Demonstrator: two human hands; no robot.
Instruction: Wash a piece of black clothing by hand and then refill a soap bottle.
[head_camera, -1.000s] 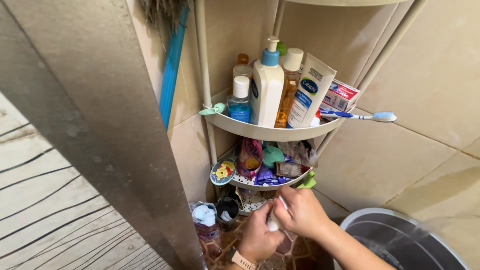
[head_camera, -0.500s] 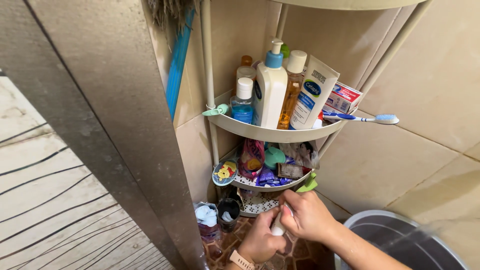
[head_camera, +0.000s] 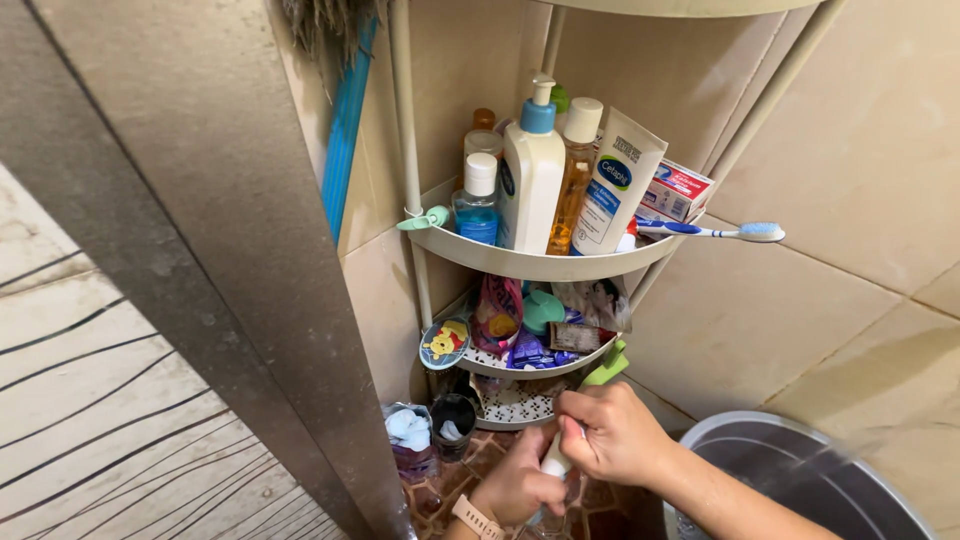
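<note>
Both of my hands are low in the corner, in front of the bottom tier of a cream corner shelf rack (head_camera: 545, 266). My left hand (head_camera: 518, 485), with a watch at the wrist, grips the lower part of a small white bottle (head_camera: 555, 462). My right hand (head_camera: 612, 434) closes over the bottle's top. Most of the bottle is hidden by my fingers.
The upper tier holds a white pump bottle (head_camera: 532, 178), an amber bottle, a white tube, a small blue bottle and a toothbrush (head_camera: 715, 232). Sachets fill the middle tier (head_camera: 535, 340). A metal bucket (head_camera: 800, 480) stands at the lower right. A door (head_camera: 200, 250) is on the left.
My hands have stayed together on the white bottle and shifted slightly down and to the right. The view has moved a little.
</note>
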